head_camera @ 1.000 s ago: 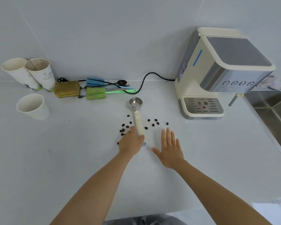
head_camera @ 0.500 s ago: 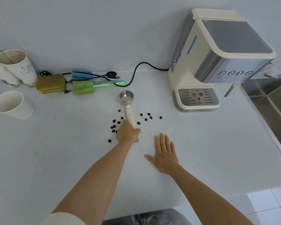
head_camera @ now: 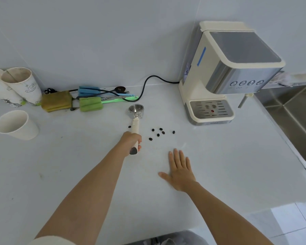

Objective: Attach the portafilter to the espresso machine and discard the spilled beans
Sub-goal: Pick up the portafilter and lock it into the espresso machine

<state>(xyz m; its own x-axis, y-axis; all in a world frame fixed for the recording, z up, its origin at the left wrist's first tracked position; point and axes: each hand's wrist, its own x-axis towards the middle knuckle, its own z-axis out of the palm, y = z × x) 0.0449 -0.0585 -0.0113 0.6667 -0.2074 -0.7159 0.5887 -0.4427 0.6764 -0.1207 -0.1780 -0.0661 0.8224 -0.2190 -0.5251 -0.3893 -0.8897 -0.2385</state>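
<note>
The portafilter (head_camera: 135, 119), a steel basket on a cream handle with a dark end cap, is out on the white counter (head_camera: 219, 156), its long axis running almost straight away from the person, basket at the far end. The left hand (head_camera: 132, 142) is curled closed around the near part of the handle, so that hand already has it; whether the basket rests on the counter or is just clear of it is hard to tell. The right hand (head_camera: 180, 169) lies flat and spread on the counter, palm down, empty, nearer the body. Dark coffee beans (head_camera: 158, 133) are scattered just right of the handle, one more just left of it. The cream-and-steel espresso machine (head_camera: 224, 76) stands well off to the right, so carrying the basket there likely means a rightward swing across the beans.
</note>
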